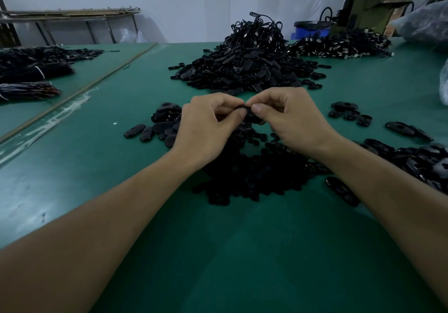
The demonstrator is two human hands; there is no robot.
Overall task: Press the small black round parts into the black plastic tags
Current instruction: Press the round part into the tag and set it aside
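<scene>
While pinching hard at the fingertips, holding one black tag [249, 116] between left hand [206, 121] and right hand [288, 116], both curled tight round it, thumbs almost meeting on top. Raised off the table [218, 252], tag in the gap between the two thumbs. No telling a small round part apart from the tag there: black on black, mostly covered by skin.

Probably mid-press. Risks from here:
- pushing off-centre and seating the round part crooked;
- squeezing with a slipping grip and popping the piece out, down into the dark heap of small round parts [252, 174] straight beneath the fingers, lost among lookalikes;
- easing off too soon and leaving it half in.

Just left of the fingers, a scatter of loose tags [157, 124]. Off to the right, a few more tags [349, 113], then a larger spread [421, 164] near the right forearm. Beyond the fingertips, a tall mound of tags and cords [244, 65].

Far beyond and right of the fingers, a blue barrel [311, 31], top covered by something dark, contents out of sight. Further right, a clear plastic bag [421, 19], bulging, contents too blurred to name.
</scene>
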